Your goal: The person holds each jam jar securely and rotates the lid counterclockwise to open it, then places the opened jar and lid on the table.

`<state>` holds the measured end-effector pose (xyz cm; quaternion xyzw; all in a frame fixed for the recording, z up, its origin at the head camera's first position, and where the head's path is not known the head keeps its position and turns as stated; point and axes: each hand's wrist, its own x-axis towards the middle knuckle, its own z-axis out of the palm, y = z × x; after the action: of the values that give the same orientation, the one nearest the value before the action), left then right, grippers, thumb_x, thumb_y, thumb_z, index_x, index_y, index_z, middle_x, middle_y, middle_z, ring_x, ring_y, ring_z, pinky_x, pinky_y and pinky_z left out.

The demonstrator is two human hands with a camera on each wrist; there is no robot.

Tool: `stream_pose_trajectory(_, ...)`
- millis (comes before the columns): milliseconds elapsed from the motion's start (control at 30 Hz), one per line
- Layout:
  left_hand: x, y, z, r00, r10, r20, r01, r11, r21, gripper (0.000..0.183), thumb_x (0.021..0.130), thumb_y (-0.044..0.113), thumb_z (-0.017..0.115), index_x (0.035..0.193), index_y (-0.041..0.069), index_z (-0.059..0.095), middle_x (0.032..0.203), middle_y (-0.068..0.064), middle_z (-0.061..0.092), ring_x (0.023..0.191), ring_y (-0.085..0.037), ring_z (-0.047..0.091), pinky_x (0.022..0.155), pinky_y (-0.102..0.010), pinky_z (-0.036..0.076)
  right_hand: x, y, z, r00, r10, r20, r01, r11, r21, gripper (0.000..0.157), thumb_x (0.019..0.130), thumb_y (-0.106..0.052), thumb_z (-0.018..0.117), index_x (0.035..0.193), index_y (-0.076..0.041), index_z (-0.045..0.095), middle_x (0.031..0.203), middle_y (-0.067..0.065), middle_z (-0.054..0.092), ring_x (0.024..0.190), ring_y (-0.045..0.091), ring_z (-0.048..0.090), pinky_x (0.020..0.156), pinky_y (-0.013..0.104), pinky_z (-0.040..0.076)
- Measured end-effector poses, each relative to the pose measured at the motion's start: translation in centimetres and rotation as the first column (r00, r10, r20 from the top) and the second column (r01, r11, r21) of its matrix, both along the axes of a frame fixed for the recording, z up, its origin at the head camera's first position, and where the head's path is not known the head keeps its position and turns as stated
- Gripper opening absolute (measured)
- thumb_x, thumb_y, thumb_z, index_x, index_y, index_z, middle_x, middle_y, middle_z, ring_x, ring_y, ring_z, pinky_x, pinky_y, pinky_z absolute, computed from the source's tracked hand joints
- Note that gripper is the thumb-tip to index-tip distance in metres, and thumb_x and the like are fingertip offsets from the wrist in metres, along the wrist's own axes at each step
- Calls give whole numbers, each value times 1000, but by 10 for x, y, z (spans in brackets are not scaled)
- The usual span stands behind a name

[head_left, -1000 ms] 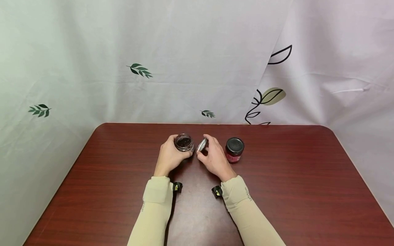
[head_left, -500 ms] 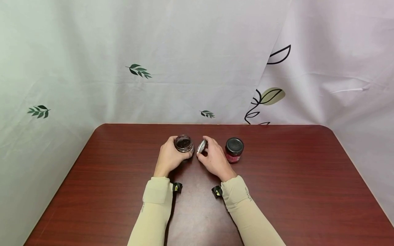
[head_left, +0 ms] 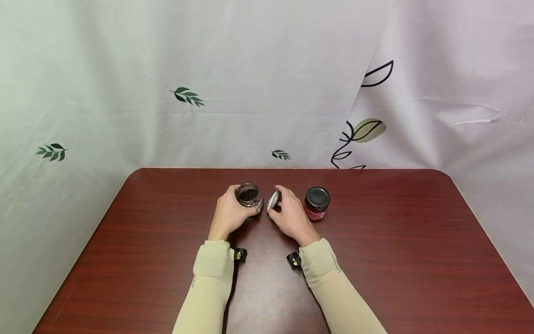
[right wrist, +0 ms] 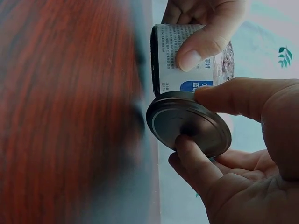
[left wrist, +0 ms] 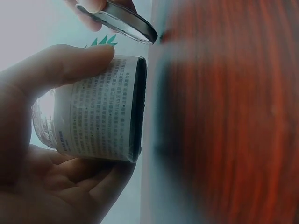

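Note:
My left hand (head_left: 232, 211) grips an uncapped glass jar (head_left: 249, 197) with dark contents, its mouth facing up. In the left wrist view, thumb and fingers wrap the jar (left wrist: 100, 109), whose label carries small print. Just to its right, my right hand (head_left: 289, 213) holds a round metal lid (head_left: 273, 198) on edge, pale inner side toward the jar. The right wrist view shows the lid's dark outer face (right wrist: 189, 126), a thumb on its rim and a fingertip against the face. A narrow gap separates lid and jar in the head view.
A second jar (head_left: 317, 203), with a black lid and a red label, stands right of my right hand. The reddish-brown table (head_left: 396, 260) has rounded far corners. Behind its far edge hangs a pale curtain (head_left: 233, 125) with leaf prints.
Both hands keep their hold on the jar and the lid, nearly still. The view has shifted very slightly.

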<state>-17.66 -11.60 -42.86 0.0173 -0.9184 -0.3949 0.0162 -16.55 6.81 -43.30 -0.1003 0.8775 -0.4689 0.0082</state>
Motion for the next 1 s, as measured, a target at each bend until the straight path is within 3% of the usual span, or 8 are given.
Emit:
stream_pose_trajectory(333,1,1,1,1000,0,16,0,1000,11,78,67,27,90,131,1,55,117,-15,67,108,-32,64,93,-47,49,-1,1,-1,1000,-6,1,6,1000,12,67,87,-4,72,145,7,42,141,25,50,113,32,66,93,38,53)
stream_pose_trajectory(567,1,0,0,1000,0,20,0,1000,9,78,67,26,90,131,1,55,117,-15,67,108,-32,64,93,-47,49,-1,1,-1,999,-32,-7,33,997,75,67,85,-7,74,144,7,45,136,25,55,110,31,66,94,40,52)
stream_pose_trajectory(800,1,1,0,1000,6,21,-6,1000,7,77,66,26,90,130,1,56,116,-15,68,107,-32,64,93,-47,49,-1,2,0,999,-32,-8,33,993,113,69,84,-8,75,144,8,45,139,27,53,127,36,54,105,45,43)
stream_pose_trajectory(1000,0,1,-1,1000,6,21,-6,1000,3,76,65,25,90,129,1,57,115,-15,68,108,-33,64,93,-47,49,-1,1,0,999,-40,18,38,993,115,70,87,-9,76,146,7,42,142,26,51,130,36,52,107,45,42)
